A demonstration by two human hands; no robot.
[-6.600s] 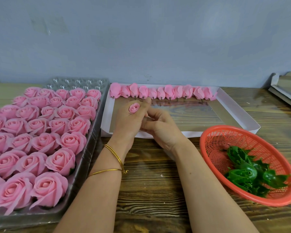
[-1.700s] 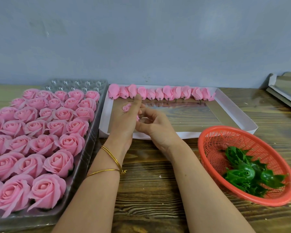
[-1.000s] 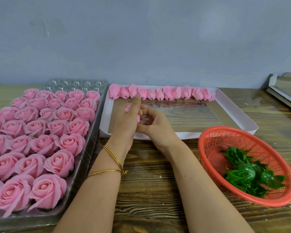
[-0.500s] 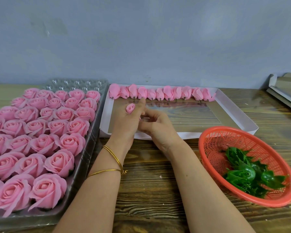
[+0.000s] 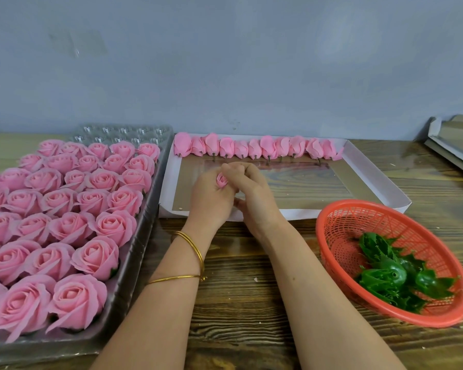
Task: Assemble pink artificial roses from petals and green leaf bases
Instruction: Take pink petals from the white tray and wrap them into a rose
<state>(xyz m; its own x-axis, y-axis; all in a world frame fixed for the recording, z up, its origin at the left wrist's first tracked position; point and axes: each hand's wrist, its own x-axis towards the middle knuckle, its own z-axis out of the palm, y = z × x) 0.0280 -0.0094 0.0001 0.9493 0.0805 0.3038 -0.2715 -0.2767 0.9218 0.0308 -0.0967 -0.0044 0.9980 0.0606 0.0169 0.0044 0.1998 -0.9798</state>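
Over the tray's (image 5: 379, 180) left end, a pink bud (image 5: 221, 180) was pinched between left hand (image 5: 210, 200) and right hand (image 5: 255, 194), with green leaf bases (image 5: 393, 276) lying nearer the right.

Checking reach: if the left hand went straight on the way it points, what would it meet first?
Probably the row of pink petal bundles along the far edge of the white tray; the left hand, holding a small rose bud, points at them. Its height above the tray is unclear.
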